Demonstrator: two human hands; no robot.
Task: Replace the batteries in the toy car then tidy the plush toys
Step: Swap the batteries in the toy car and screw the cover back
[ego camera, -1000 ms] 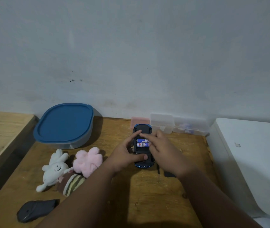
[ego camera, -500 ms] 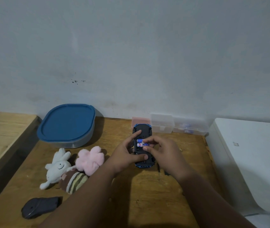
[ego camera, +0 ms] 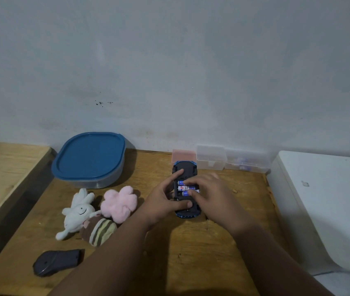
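A blue toy car lies upside down on the wooden table, its battery bay open with blue-and-white batteries inside. My left hand grips the car from the left, thumb on its near end and forefinger on its far half. My right hand rests over the bay with its fingertips on the batteries. To the left lie three plush toys: a white one, a pink one and a brown striped one.
A clear tub with a blue lid stands at the back left. Small plastic boxes line the wall behind the car. A dark grey remote lies at the front left. A white appliance borders the table's right side.
My right hand's fingers have shifted over the battery bay and now press on the batteries. My left hand keeps the same hold on the car.
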